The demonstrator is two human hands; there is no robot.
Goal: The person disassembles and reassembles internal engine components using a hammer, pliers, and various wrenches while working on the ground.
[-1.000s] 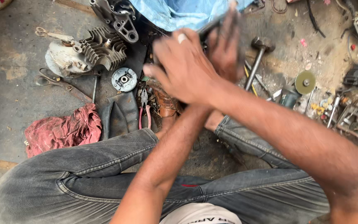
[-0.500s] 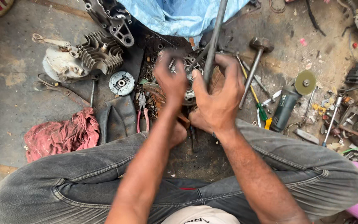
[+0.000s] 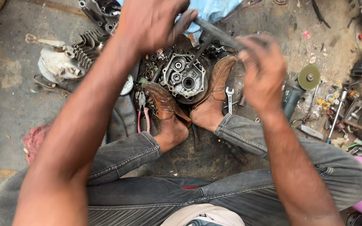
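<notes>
My left hand (image 3: 153, 23) is raised close to the camera, its fingers closed on one end of a dark metal T-handle wrench (image 3: 216, 35). My right hand (image 3: 265, 71) grips the other end of the crossbar. The wrench's shaft runs down into a grey engine case (image 3: 185, 77) with round bearing holes. The case lies on the floor, clamped between my two brown shoes (image 3: 164, 104). My legs in grey jeans are folded around it.
A finned engine cylinder (image 3: 86, 48) and a pale casing lie at the left. Red-handled pliers (image 3: 142, 115) and a spanner (image 3: 229, 98) lie beside my shoes. An angle grinder with a disc (image 3: 308, 76) and several scattered tools fill the right. A red rag (image 3: 32, 140) shows by my left knee.
Both hands were clasped low around the upright bar. They have come up and moved apart, one to each end of the crossbar, uncovering the engine case and shoes.
</notes>
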